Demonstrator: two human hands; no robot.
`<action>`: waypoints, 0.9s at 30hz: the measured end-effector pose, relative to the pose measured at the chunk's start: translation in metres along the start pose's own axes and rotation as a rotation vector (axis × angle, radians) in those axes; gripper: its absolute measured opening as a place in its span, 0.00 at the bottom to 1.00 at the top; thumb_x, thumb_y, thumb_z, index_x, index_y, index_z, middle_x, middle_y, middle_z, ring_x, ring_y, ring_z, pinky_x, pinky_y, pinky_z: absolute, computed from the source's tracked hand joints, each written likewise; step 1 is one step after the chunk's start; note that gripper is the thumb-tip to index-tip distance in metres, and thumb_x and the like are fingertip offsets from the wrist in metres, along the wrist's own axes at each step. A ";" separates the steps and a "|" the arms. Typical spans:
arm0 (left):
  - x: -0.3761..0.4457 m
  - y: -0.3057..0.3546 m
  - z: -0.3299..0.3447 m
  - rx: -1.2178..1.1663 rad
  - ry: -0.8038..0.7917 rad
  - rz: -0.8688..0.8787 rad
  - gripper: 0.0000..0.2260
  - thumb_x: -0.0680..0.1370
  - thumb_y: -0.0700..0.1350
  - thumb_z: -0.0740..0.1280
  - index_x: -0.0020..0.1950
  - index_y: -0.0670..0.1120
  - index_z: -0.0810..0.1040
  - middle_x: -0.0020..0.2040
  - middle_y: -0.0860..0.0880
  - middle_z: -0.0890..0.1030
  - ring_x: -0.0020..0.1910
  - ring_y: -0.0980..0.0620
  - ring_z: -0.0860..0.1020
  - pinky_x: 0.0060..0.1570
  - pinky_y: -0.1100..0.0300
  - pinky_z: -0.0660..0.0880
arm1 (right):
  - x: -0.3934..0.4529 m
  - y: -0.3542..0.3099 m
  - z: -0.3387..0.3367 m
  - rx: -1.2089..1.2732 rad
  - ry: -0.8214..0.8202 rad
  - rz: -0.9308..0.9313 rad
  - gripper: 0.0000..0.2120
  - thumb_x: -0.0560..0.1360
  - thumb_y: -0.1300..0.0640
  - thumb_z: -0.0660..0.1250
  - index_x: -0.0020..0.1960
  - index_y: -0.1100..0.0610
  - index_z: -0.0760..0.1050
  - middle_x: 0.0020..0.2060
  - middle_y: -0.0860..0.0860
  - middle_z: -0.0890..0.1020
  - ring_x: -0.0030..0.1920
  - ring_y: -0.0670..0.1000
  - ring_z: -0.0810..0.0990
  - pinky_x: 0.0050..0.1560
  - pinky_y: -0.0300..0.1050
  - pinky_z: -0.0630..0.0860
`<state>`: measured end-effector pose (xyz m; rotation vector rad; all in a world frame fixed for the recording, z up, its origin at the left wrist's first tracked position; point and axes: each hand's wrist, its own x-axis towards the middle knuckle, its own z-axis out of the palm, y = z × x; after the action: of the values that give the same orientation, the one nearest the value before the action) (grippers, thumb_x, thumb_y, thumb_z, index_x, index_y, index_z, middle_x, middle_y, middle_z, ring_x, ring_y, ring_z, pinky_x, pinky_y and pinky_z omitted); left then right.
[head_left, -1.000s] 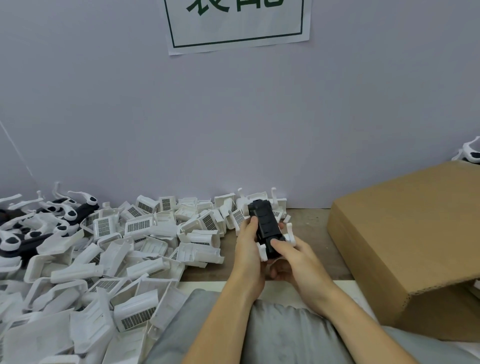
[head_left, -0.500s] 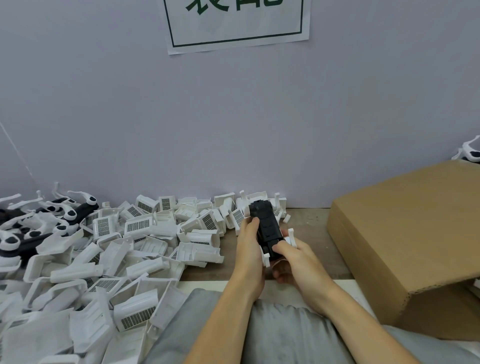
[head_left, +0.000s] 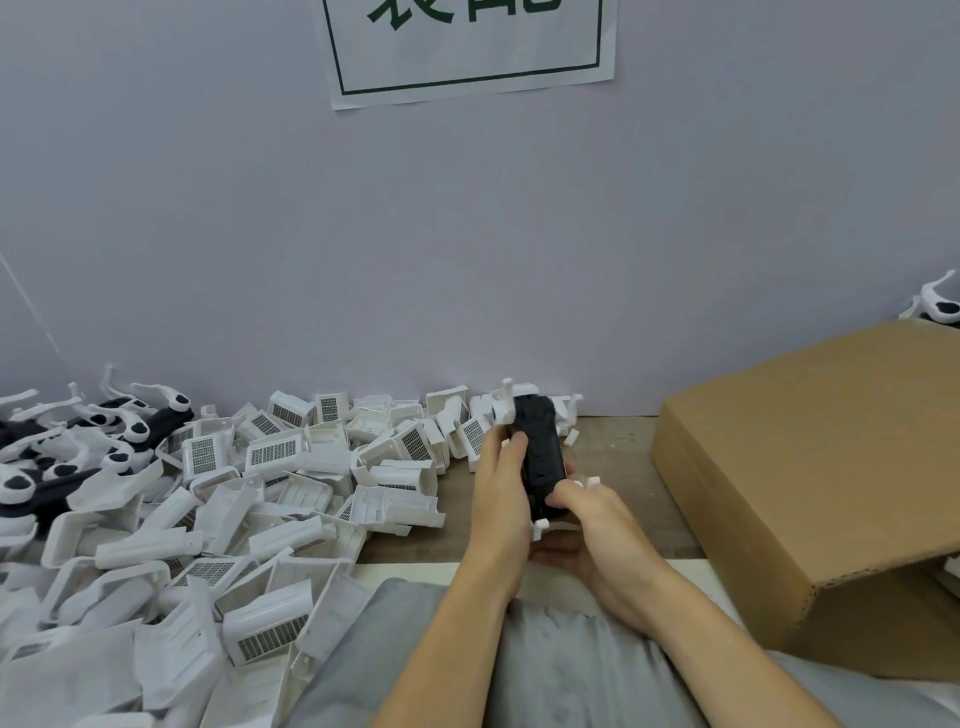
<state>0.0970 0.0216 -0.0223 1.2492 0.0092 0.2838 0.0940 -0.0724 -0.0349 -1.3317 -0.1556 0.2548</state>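
Head view, the only one. My left hand (head_left: 501, 499) and right hand (head_left: 597, 530) are both raised over the near edge of the table (head_left: 613, 441), with one assembly held between them. The black insert (head_left: 540, 452) stands roughly upright, top leaning away from me, against a white housing (head_left: 540, 524). Only the housing's tabs show, at the bottom, at the right and at the top left. The rest is behind the insert and my fingers.

Left hand: fingers curled round the left side of the assembly, thumb tip on the insert's left edge. Right hand: thumb and forefinger pinch the insert's lower end. The other fingers are tucked underneath, so I cannot tell how they lie.

Progress, my judgement: this unit is mid-fit. The insert looks lined up and mostly seated, but I cannot tell if it has clicked home, so a final press and a check are probably left.

The batch looks far from done. A big pile of loose white housings (head_left: 291, 499) with no inserts covers the table left of my hands. Black-and-white curved parts (head_left: 78, 441) lie at the far left, well apart. A cardboard box (head_left: 810, 467) sits just right of my hands. Its inside is hidden, so I cannot see any finished units there. A paper sign (head_left: 467, 47) hangs on the wall.
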 end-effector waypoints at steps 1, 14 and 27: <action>-0.001 -0.001 0.001 0.033 -0.015 0.027 0.09 0.84 0.42 0.57 0.56 0.46 0.76 0.42 0.41 0.82 0.40 0.46 0.81 0.41 0.55 0.78 | 0.000 0.000 0.000 0.050 -0.007 0.013 0.10 0.77 0.64 0.58 0.45 0.57 0.78 0.34 0.55 0.83 0.33 0.53 0.83 0.37 0.49 0.79; -0.001 -0.007 0.004 0.138 -0.044 0.105 0.08 0.83 0.44 0.60 0.49 0.53 0.76 0.44 0.36 0.81 0.42 0.44 0.78 0.44 0.50 0.74 | 0.001 -0.002 -0.002 0.272 -0.009 0.101 0.10 0.72 0.67 0.56 0.44 0.60 0.76 0.32 0.56 0.79 0.28 0.51 0.77 0.29 0.45 0.75; -0.001 -0.007 0.002 0.145 -0.070 0.031 0.07 0.84 0.43 0.57 0.56 0.47 0.75 0.47 0.37 0.80 0.44 0.44 0.78 0.47 0.50 0.73 | 0.001 -0.001 -0.001 0.220 0.048 0.099 0.11 0.72 0.68 0.55 0.37 0.57 0.72 0.29 0.53 0.76 0.27 0.51 0.72 0.32 0.44 0.72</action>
<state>0.0977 0.0175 -0.0286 1.4035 -0.0505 0.2699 0.0951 -0.0735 -0.0343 -1.1274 -0.0198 0.3139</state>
